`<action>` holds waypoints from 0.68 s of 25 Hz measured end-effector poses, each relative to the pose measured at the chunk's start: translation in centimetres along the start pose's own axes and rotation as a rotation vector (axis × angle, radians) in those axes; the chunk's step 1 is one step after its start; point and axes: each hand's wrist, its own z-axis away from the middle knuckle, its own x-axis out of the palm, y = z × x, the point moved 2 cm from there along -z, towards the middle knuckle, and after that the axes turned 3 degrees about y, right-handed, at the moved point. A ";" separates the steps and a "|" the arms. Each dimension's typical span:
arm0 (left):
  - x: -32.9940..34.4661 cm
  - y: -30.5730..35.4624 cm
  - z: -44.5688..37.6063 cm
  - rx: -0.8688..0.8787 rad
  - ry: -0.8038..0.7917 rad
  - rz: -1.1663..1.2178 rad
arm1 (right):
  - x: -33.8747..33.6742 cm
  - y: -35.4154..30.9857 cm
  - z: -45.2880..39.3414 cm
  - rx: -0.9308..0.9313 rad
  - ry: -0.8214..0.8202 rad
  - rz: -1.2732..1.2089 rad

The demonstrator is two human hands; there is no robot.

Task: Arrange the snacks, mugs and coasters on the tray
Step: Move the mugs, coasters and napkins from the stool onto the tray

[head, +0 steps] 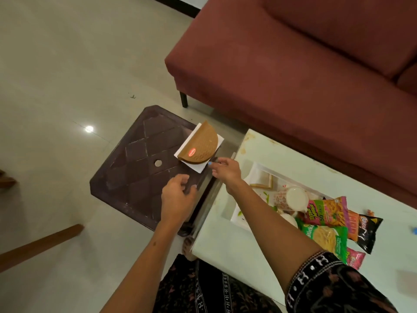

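Right hand (226, 171) grip spread near the white plate (198, 169), left hand (177, 195) grip loosely spread over the dark stool (135, 168), snack packets (331, 224) on the white desk (228, 240)

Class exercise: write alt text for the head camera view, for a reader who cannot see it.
Two bare hands reach over a dark brown stool toward a brown semicircular holder on white squares, the right hand nearest it, the left hand open lower down. Beside it, a white table holds a tray, a mug and snack packets; a maroon sofa stands behind.
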 end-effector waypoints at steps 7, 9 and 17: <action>-2.3 -2.3 -1.2 0.002 -0.037 0.004 | 3.7 -1.7 -1.3 0.241 0.060 -0.171; -2.6 -2.4 -1.2 0.014 -0.052 -0.010 | 4.1 -2.0 -1.5 0.257 0.081 -0.171; -3.8 0.4 -1.0 0.180 0.002 -0.119 | 3.8 -4.5 2.5 -0.080 0.239 -0.025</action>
